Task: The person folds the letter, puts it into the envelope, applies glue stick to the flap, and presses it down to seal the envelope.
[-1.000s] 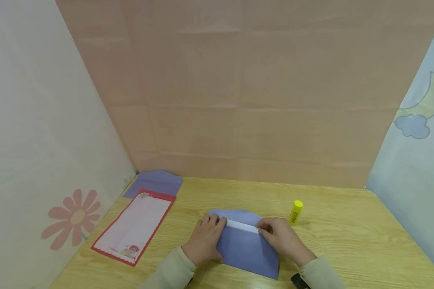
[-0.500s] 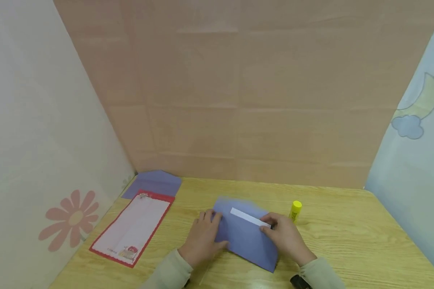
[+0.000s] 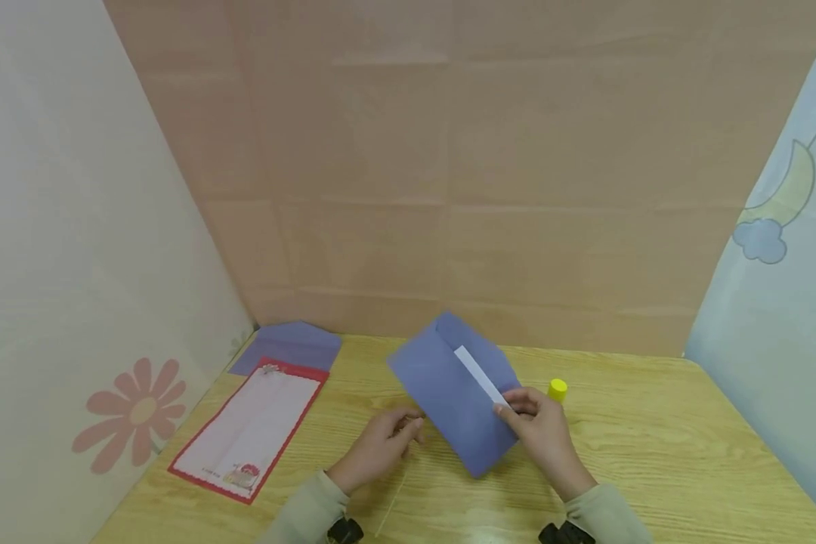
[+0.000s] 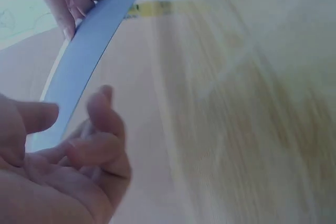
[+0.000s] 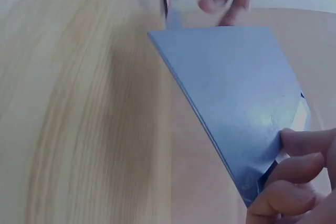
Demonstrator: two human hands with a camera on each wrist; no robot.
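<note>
My right hand (image 3: 544,434) pinches a purple envelope (image 3: 442,393) by its right side, thumb in front, and holds it tilted above the table. The envelope's flap is up, and a strip of white paper (image 3: 477,372) shows along its mouth, reaching to the right thumb. Just left of the envelope is my left hand (image 3: 381,446), its fingers loosely bent and holding nothing. In the left wrist view, the left thumb and fingers (image 4: 107,116) stand apart, with the envelope (image 4: 86,56) beyond them. Seen from the right wrist, the envelope's smooth face (image 5: 226,87) is toward the camera.
A yellow glue stick (image 3: 557,390) stands behind the right hand. On the left lie a white sheet with a red border (image 3: 245,431) and, behind it, another purple envelope (image 3: 299,346). Papered walls enclose the wooden table (image 3: 653,438) at the back and sides.
The right hand has lifted the envelope off the table and tilted it, left end up. My left hand has let go of the envelope and drawn away from it.
</note>
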